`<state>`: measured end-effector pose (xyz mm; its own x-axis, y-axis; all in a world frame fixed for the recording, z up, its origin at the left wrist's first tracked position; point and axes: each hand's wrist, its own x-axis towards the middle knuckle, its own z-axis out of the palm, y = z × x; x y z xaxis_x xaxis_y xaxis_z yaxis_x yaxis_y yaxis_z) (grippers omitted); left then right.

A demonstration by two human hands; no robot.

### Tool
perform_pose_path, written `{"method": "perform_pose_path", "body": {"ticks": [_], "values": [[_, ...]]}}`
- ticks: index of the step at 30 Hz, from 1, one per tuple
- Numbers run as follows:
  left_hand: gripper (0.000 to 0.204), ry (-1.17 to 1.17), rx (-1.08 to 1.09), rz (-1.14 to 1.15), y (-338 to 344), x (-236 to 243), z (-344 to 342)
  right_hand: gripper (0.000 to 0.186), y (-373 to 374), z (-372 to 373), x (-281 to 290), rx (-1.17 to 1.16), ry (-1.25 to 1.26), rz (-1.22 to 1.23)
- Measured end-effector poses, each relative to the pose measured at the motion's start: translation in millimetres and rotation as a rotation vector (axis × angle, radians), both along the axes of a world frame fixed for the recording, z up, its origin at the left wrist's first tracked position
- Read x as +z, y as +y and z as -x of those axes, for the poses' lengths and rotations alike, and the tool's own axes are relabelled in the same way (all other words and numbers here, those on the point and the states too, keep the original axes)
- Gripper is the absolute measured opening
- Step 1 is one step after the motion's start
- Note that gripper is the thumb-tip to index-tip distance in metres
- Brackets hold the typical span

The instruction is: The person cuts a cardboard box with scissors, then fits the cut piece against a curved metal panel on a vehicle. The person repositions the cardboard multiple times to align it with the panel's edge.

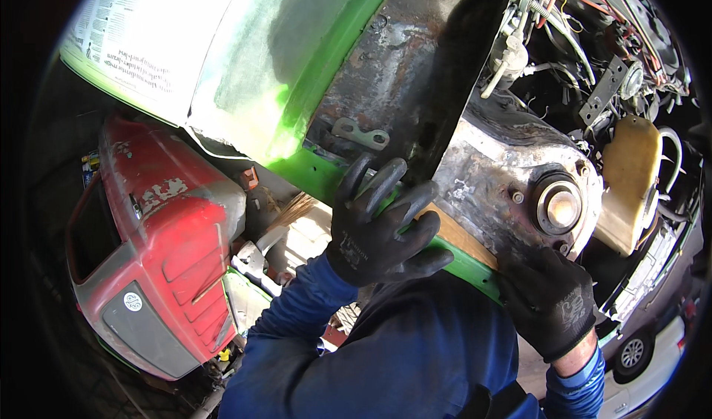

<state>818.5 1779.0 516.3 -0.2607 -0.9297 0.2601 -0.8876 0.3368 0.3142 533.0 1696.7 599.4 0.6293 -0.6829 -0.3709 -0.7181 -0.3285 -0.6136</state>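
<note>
My left hand (382, 233), in a black work glove, is open with its fingers spread over the green-painted metal edge (472, 268) of a car's engine bay. A flat tan strip (461, 233), perhaps wood or card, lies along that edge between my hands. My right hand (550, 297), gloved alike, presses curled fingers at the strip's right end and seems to grip it there; the fingertips are partly hidden. Just beyond is a worn metal strut tower (497, 163) with a round mount (558, 204). A metal bracket with holes (360, 133) sits beyond my left fingers.
Printed paper (133, 41) covers glass at the upper left. Loose wiring (578, 44) and a yellowed plastic tank (630, 178) fill the right of the bay. A red vehicle body (182, 226) stands at left, a white car (645, 371) at lower right.
</note>
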Motion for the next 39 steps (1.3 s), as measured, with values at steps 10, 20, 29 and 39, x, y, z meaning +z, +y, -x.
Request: {"method": "perform_pose_path", "body": {"ticks": [10,20,29,39], "values": [[0.046,0.002,0.002,-0.021,-3,4,0,0.028,-5,-13,-5,0.015,-0.054,-0.016],[0.045,0.017,0.023,-0.026,-5,4,2,0.024,-12,-12,-10,0.055,-0.091,-0.051],[0.050,0.068,0.069,0.030,-2,2,0,0.028,-23,-14,-11,0.092,-0.102,-0.093],[0.045,0.270,0.155,0.277,6,-19,0,0.023,-26,-13,-15,0.127,-0.103,-0.101]]}}
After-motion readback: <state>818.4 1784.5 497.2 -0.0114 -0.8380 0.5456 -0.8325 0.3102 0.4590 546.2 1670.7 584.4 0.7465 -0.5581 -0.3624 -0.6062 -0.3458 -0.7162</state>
